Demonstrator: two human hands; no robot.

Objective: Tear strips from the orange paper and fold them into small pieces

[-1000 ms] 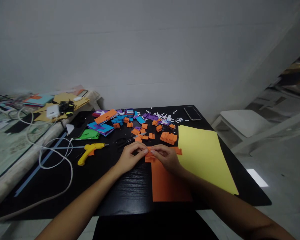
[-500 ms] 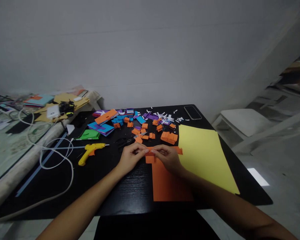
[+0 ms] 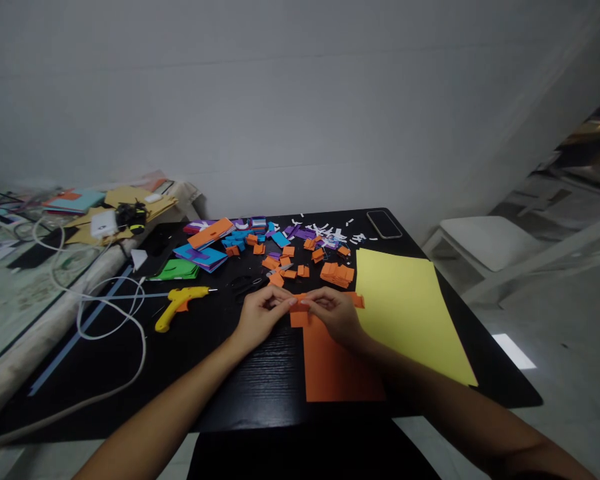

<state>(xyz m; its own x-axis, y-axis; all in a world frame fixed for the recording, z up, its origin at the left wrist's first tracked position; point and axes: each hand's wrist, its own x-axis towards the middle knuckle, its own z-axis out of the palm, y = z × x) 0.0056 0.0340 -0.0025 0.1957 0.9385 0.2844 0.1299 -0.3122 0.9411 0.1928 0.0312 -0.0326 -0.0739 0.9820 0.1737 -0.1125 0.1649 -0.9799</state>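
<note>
Between my two hands is a small piece of orange paper, pinched at its top edge. My left hand [image 3: 263,311] grips its left side with thumb and fingers. Close beside it, my right hand [image 3: 336,315] pinches the same piece, thumb toward the left. Below lies a large orange sheet [image 3: 333,370], partly covered by my right hand and forearm. Several small folded orange pieces [image 3: 303,271] are scattered just beyond my hands, with a stack of orange strips [image 3: 337,274] to their right. Scissors [image 3: 245,287] with dark handles lie past my left hand.
A yellow glue gun [image 3: 180,303] and a looping white cable [image 3: 143,333] lie left. Yellow sheets [image 3: 405,307] cover the table's right part, with a phone [image 3: 384,225] behind. Folded coloured papers [image 3: 200,257] and white scraps [image 3: 333,235] lie at the back. A white stool [image 3: 485,240] stands right.
Almost nothing differs. The whole view has shifted very slightly, while both hands keep their pinch on the orange paper.
</note>
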